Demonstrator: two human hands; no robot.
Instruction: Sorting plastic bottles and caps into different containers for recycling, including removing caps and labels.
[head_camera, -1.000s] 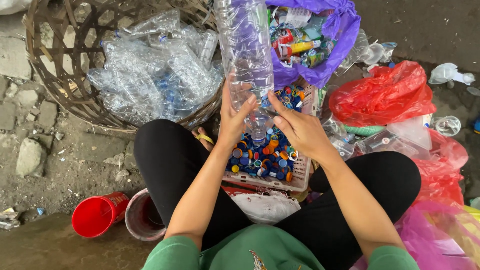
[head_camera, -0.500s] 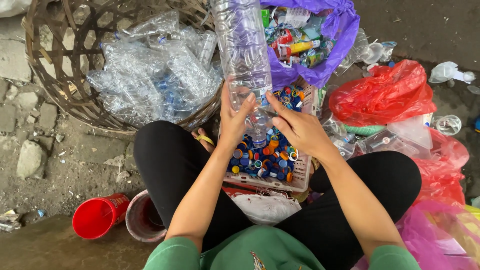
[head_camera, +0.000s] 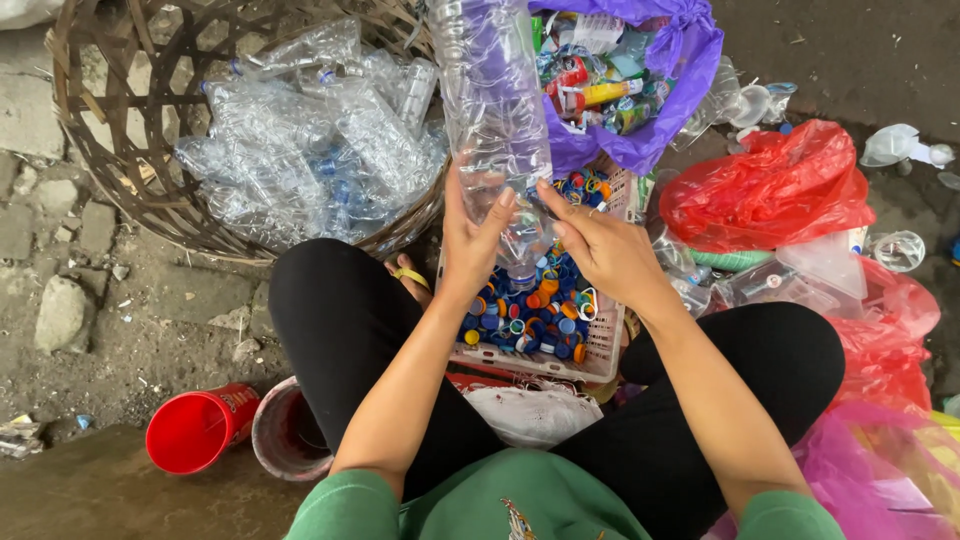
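I hold a large clear plastic bottle (head_camera: 495, 110) upside down, its neck pointing at a white slotted tray (head_camera: 600, 358) full of coloured bottle caps (head_camera: 530, 310). My left hand (head_camera: 472, 240) grips the bottle's lower body near the shoulder. On the other side, my right hand (head_camera: 605, 250) has its fingertips at the bottle's neck. The tray rests between my knees, which are in black trousers.
A woven basket (head_camera: 110, 120) at the upper left holds several crushed clear bottles (head_camera: 310, 130). A purple bag (head_camera: 650, 90) of mixed rubbish lies behind the tray, a red bag (head_camera: 770, 190) to its right. A red cup (head_camera: 195, 430) and a small bucket (head_camera: 285, 435) lie at the lower left.
The bottle and both hands have stayed over the cap tray; my right fingers shifted slightly at the bottle's neck.
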